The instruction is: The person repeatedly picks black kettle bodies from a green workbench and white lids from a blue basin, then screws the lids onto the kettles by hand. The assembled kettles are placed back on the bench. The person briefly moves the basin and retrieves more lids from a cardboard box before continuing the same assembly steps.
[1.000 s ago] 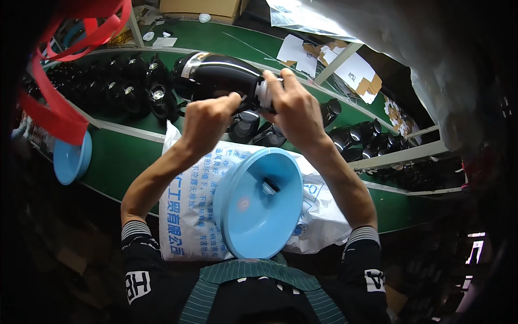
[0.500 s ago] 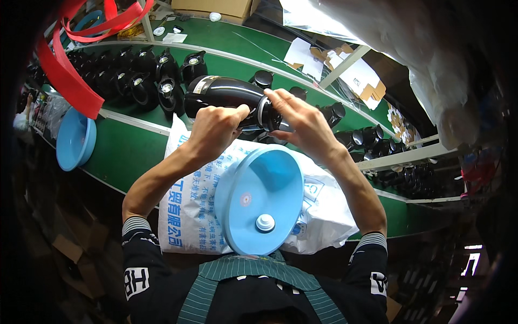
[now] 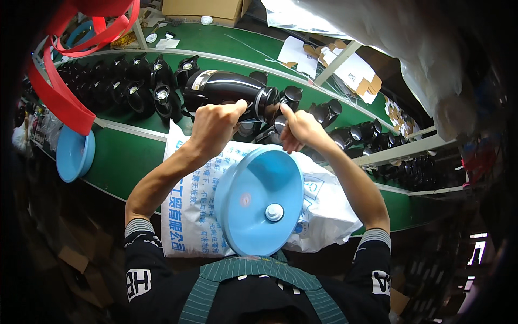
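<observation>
L hand clenched round black jug, held sideways above green bench; R hand pinching jug's neck end w/ fingers closed; blue bowl w/ small white cap sits just below on white sack; more black jugs in row behind.

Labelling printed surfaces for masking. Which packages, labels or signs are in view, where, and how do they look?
White sack: on the green table, under the blue basin; blue print.
Cardboard box: top edge, brown.
Paper sheets: far side, white.
Label: pale band on black flask, held by left hand.
</observation>
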`<state>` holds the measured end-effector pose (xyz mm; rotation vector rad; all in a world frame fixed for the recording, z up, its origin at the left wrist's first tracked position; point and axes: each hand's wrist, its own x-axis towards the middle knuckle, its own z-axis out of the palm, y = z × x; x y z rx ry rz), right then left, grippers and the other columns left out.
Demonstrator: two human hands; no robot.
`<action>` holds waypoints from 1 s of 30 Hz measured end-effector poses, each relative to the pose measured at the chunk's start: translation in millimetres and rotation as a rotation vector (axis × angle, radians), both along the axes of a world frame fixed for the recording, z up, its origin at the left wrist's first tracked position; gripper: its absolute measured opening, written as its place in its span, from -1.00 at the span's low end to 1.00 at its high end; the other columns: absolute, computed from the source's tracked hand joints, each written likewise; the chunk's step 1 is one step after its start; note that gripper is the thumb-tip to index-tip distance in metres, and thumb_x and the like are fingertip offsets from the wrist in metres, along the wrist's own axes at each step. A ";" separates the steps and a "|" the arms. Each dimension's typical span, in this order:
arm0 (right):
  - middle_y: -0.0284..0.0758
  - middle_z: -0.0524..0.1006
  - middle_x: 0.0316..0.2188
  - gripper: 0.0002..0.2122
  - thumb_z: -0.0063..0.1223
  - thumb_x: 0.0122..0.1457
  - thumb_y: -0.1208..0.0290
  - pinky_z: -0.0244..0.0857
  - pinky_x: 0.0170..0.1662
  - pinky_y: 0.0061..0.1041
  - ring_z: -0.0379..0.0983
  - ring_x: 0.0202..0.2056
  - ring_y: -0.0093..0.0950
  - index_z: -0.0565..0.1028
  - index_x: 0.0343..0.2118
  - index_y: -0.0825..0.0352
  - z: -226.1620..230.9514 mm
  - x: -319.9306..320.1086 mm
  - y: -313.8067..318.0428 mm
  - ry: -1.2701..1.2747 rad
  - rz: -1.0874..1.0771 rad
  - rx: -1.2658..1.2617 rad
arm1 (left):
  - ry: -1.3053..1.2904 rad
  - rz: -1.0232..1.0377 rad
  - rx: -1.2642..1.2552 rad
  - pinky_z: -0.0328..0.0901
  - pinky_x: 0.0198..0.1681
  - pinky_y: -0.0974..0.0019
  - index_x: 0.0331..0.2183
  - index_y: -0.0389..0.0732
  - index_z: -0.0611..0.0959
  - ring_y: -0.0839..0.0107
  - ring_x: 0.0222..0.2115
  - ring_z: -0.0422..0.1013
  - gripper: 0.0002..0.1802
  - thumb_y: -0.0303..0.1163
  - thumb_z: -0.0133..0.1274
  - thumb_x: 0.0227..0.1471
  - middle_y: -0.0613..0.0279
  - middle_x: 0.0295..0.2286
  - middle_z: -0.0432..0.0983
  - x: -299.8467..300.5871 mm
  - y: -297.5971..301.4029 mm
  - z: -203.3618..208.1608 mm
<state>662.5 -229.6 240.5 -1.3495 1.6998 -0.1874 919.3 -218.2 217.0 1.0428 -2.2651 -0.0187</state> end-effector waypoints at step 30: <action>-0.11 0.61 -0.26 -0.35 0.26 0.25 -0.08 0.69 -0.18 -0.34 0.66 -0.34 -0.38 0.44 0.00 0.55 -84.0 22.9 25.4 -1.152 -0.634 -0.102 | -0.063 -0.070 -0.406 0.26 -0.40 0.34 -0.46 -0.07 0.55 0.46 -0.51 0.48 -0.87 -0.43 0.19 -0.12 0.40 -0.61 0.39 -26.6 -21.5 -59.3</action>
